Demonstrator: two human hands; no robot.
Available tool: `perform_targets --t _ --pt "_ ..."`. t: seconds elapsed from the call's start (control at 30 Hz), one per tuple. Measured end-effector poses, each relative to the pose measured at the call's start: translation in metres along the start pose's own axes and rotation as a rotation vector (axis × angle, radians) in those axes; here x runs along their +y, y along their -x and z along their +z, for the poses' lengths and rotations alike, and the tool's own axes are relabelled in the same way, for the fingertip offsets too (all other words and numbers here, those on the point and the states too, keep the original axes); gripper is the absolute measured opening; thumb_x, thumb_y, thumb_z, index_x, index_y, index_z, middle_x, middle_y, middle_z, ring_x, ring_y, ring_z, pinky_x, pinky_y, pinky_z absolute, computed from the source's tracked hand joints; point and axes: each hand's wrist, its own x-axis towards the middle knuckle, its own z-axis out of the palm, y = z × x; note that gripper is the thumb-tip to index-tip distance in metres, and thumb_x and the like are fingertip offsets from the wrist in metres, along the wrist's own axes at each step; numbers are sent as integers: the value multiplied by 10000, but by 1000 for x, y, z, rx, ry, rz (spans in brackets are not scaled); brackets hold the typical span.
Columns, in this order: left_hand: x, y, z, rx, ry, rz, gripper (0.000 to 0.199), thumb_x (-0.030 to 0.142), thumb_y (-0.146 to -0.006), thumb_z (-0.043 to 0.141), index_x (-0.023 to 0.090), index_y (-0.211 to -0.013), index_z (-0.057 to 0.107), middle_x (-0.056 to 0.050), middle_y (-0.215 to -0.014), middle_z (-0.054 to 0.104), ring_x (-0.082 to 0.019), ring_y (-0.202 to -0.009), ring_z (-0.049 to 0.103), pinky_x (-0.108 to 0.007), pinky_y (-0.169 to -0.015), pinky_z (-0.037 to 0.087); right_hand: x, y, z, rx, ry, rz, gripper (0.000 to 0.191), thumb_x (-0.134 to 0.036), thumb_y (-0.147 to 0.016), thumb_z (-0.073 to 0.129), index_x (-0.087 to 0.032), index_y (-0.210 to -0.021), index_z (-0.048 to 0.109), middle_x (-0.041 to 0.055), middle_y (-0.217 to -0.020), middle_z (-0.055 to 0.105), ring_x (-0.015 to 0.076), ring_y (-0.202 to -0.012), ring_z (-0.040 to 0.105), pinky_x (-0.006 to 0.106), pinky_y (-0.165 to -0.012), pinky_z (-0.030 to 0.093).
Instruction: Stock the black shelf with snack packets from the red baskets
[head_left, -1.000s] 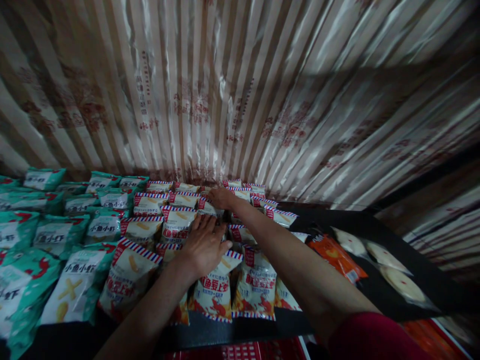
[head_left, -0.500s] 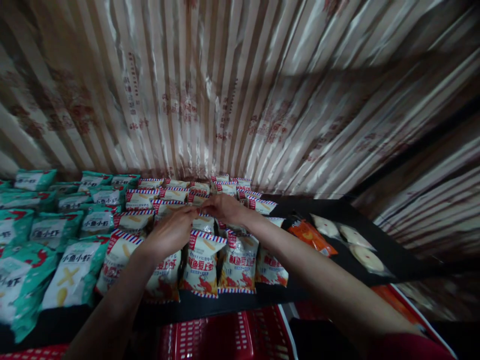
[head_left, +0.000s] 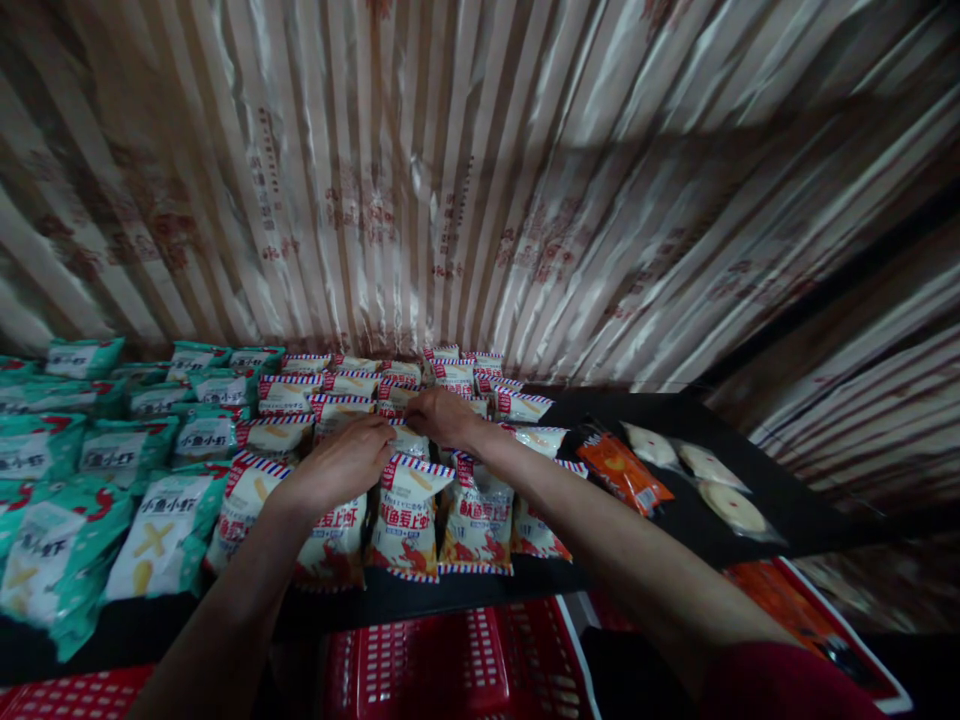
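White snack bags with red lettering and striped ends stand in rows on a black table. My left hand [head_left: 346, 462] reaches in from the left, its fingers closed at the left upper edge of a snack bag [head_left: 409, 443] in the second row. At that bag's top right is my right hand [head_left: 444, 418], fingers curled down and pinched on it; the fingertips are partly hidden. In front of my hands a front-row bag [head_left: 407, 515] stands upright, with another bag [head_left: 477, 520] just to its right.
Teal snack bags [head_left: 161, 535] fill the table's left side. On the right lie an orange packet [head_left: 622, 468] and several round pale packets [head_left: 731, 508] on the black table [head_left: 660, 408]. Red baskets [head_left: 420, 665] sit below the front edge. A striped curtain [head_left: 465, 180] hangs behind.
The view has shifted slightly, so the teal bags sit a little further right. My hands stay at the same second-row bag, with only slight finger movement.
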Motion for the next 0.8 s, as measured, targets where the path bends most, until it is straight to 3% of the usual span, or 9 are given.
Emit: perform_targets --t 0.2,0.37,0.53,0.67,0.8 --pt "-5 -2 1 5 -6 -1 285 266 -867 341 172 -959 594 -79 -1046 615 -185 -981 552 -325 -904 399 -9 -2 8 4 83 69 265 -289 -853 461 -193 -941 692 87 -917 710 218 -829 645 266 -613 410" --pt "-5 -3 3 -8 0 -2 295 270 -861 355 174 -1008 591 -85 -1102 609 -189 -1023 546 -323 -921 393 -2 3 8 27 -29 49 234 -276 -868 473 -201 -954 678 61 -909 696 181 -841 618 245 -648 391" --pt "-2 -2 2 0 -29 10 278 269 -860 364 181 -983 597 -75 -1072 621 -192 -1002 555 -334 -906 403 6 25 -4 184 -124 -106 189 -252 -879 500 -201 -935 673 38 -884 669 156 -856 579 237 -721 377" --pt "1 -2 1 -3 -46 24 274 271 -859 362 183 -971 597 -66 -1061 623 -186 -1005 553 -320 -904 403 2 45 -11 117 -94 -283 170 -206 -871 515 -187 -831 679 22 -788 666 141 -757 570 251 -717 368" --pt "7 -1 -2 -18 -41 19 312 266 -861 351 189 -1032 600 -64 -1077 627 -191 -1006 561 -326 -912 397 -8 55 -11 26 -39 -343 125 -159 -844 554 -178 -849 678 28 -766 668 143 -738 564 275 -755 362"
